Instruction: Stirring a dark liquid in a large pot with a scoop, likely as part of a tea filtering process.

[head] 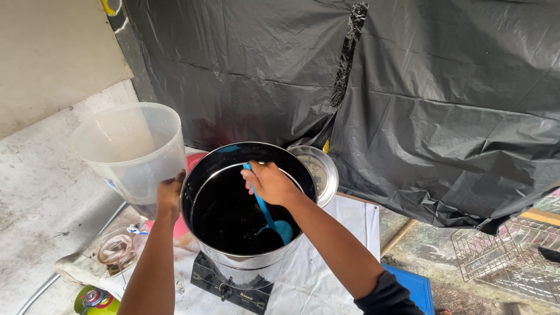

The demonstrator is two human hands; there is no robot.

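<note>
In steel pot (248, 256), blue ladle (269, 216) — glossy, dipped in dark liquid

Black plastic sheeting (443, 116), concrete floor (35, 192)

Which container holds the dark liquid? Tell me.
The steel pot on the stove: it is full of black liquid, with the right hand holding a blue ladle in it. The clear plastic jug by the left hand looks nearly empty.

Black tarp (443, 116) behind; wire rack (507, 256) right.
</note>
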